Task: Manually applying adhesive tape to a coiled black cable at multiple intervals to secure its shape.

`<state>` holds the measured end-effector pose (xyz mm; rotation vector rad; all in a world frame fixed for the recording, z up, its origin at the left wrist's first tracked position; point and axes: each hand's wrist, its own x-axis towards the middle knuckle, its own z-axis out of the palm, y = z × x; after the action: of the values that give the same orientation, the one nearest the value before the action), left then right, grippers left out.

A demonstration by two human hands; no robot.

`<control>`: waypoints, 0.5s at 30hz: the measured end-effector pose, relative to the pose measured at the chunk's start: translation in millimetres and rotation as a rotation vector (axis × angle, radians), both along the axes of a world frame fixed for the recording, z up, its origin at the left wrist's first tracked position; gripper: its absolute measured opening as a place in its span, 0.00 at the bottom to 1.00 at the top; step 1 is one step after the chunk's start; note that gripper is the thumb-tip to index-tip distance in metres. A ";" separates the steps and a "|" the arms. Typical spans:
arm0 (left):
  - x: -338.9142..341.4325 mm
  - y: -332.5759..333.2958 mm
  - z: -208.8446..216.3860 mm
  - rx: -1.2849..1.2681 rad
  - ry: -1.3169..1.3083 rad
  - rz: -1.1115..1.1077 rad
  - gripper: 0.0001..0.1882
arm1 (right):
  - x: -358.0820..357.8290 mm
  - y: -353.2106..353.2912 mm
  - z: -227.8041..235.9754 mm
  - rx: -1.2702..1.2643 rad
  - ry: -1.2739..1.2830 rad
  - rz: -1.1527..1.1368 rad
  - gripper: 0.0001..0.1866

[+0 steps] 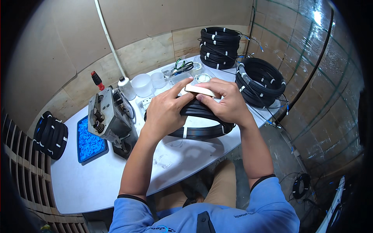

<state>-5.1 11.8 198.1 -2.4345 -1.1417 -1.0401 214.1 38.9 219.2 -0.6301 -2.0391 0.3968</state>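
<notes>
A coil of thin black cable (202,133), tied with white bands, is tilted up over the white table in front of me. My left hand (165,108) is closed on the left of the coil's upper part, with a finger stretched up beside a white strip (200,91). From the right, my right hand (228,101) pinches that strip against the top of the coil, its thumb pressing from below. Fingers hide part of the strip and the coil's far side.
A metal bench machine (112,114) stands left of my hands, beside a blue tray (101,150) of small blue pieces. Behind are a white bottle (126,88), clear tubs (142,86) and pliers (182,68). Black cable coils (219,48) are stacked at the back right.
</notes>
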 end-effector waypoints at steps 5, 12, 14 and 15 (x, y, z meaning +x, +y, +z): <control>1.7 -8.8 4.9 -0.062 -0.024 0.052 0.29 | 25.1 26.6 -32.4 -0.229 0.155 0.248 0.18; -3.0 -9.7 2.6 -0.038 -0.026 0.041 0.30 | 28.2 36.8 -44.6 -0.422 0.280 0.472 0.18; -3.3 -10.6 3.5 -0.042 -0.029 0.031 0.30 | 27.7 36.4 -44.5 -0.424 0.275 0.475 0.18; -4.1 -10.0 2.8 -0.043 -0.028 0.031 0.30 | 25.7 35.6 -44.1 -0.412 0.285 0.469 0.18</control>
<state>-9.2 1.8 200.8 -2.4338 -1.2199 -1.0545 239.8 74.6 175.1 -0.3001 -1.8255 1.1373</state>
